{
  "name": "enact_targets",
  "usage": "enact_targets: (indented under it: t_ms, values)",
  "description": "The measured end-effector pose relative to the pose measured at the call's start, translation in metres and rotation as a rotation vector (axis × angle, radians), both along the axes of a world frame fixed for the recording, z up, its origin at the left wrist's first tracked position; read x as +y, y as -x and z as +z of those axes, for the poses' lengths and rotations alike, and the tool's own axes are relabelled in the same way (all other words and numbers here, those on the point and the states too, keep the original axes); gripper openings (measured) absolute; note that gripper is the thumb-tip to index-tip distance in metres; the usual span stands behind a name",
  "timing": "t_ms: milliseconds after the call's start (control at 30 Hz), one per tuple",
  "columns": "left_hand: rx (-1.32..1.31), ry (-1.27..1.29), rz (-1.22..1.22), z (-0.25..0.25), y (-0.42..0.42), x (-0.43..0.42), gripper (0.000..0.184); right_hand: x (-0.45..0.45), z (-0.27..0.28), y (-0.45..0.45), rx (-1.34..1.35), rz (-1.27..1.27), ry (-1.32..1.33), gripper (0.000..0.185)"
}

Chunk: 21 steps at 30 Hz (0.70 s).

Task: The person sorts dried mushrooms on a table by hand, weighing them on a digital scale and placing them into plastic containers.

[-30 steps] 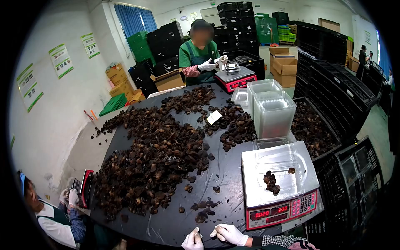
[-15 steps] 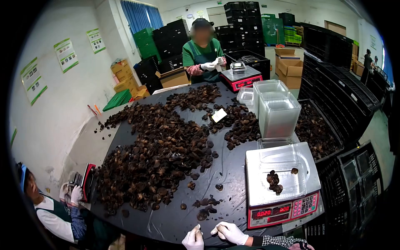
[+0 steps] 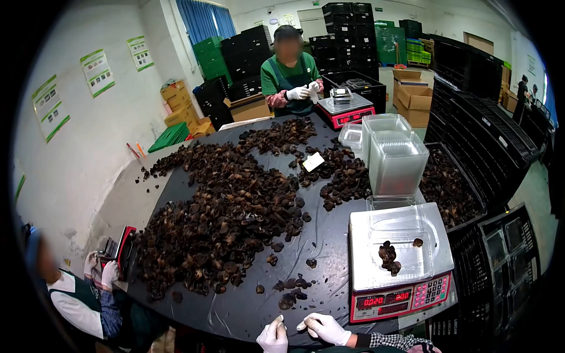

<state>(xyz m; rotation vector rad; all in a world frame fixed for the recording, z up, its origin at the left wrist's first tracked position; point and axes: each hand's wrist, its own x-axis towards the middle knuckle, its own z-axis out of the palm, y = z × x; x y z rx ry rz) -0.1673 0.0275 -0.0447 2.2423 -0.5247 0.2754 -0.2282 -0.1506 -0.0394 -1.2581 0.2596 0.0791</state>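
My left hand point(image 3: 273, 336), in a white glove, is closed at the table's near edge, its fingertips pinched together; whether it holds anything is too small to tell. Beside it my gloved right hand point(image 3: 325, 329) has curled fingers, with no object clear in them. Just beyond lie a few loose dark fungus pieces point(image 3: 288, 300). Right of my hands stands a red and silver scale point(image 3: 359, 259) with red digits. On it a clear plastic tray point(image 3: 406, 267) holds several fungus pieces point(image 3: 388, 253). A large fungus heap point(image 3: 218, 217) covers the table's left and middle.
Stacked clear containers point(image 3: 399, 165) stand behind the scale, near a white card point(image 3: 313, 162). A crate of fungus point(image 3: 450, 188) and black crates point(image 3: 488, 126) are at right. A co-worker point(image 3: 289, 76) is across the table by another scale point(image 3: 346, 109); another point(image 3: 82, 300) is at lower left.
The view has shifted slightly, so the scene sits a little further right. The co-worker across the table has drawn both hands away from the far scale. My hands look unchanged.
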Motion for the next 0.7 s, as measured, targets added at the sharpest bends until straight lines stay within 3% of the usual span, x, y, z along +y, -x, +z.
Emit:
enact_targets:
  t_ms: [700]
  values:
    - [0.01, -0.015, 0.008, 0.005, -0.001, -0.001, 0.024, -0.007, 0.013, 0.0, 0.035, 0.08, 0.005, 0.031]
